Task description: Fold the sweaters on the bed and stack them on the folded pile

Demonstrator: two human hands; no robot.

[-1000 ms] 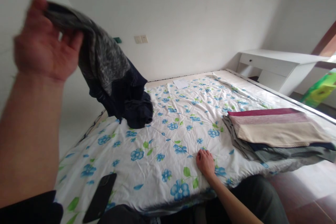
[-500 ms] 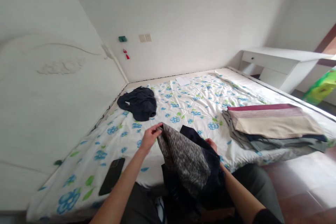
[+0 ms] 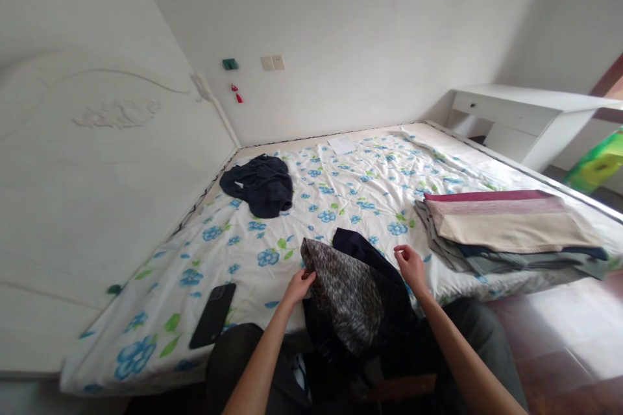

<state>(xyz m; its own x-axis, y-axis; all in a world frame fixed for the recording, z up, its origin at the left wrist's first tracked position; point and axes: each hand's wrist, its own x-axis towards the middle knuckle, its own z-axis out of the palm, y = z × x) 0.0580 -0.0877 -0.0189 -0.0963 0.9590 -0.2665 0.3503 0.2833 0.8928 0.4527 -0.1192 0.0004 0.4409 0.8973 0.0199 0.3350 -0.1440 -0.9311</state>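
Marled gray-and-navy garment (image 3: 348,295): center front, slung over the near edge of the bed (image 3: 311,224), its lower part hanging in front of the knees. Left to right from here. Black phone (image 3: 213,316) flat on the floral sheet, near the front edge, well clear of the garment. Crumpled navy garment (image 3: 263,188) farther back, against the headboard side, apart from everything else. Left hand (image 3: 300,285): thumb and fingers pinched on the left edge of the marled panel, a little below its raised far corner. So the cloth lies to the right of this hand, and the panel's long axis slants from that far-left corner down toward the near right. Navy part sits along the panel's right side, one flap pointing away from the person. Right hand (image 3: 410,267): half-curled, small gap, nothing visible in it; cloth is to its left, just beside. Possibly brushing the navy fabric, hard to say with dark cloth there. Left hand is the nearer one, already on the panel; right has the navy side. Far right, folded clothes stack (image 3: 511,227), striped piece on top, apart from the right hand.
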